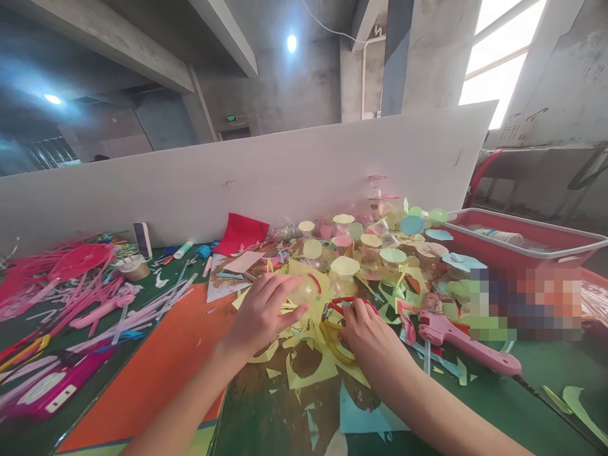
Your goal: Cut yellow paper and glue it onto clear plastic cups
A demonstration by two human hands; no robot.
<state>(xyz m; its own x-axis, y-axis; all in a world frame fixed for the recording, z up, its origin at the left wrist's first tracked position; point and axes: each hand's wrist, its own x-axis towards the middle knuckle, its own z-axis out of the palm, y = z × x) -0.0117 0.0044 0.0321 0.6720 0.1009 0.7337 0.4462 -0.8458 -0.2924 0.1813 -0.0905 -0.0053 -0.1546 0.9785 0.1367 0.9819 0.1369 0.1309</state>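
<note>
My left hand curls over a clear plastic ball lying on yellow paper scraps, fingers wrapped round its near side. My right hand is closed on red-handled scissors, with its fingers through the loops just right of the ball. Both hands rest low over the green table.
Many clear cups with round coloured paper lids stand behind the hands. A pink glue gun lies to the right, a red bin beyond it. An orange sheet, pink straws and a white partition board fill the left and back.
</note>
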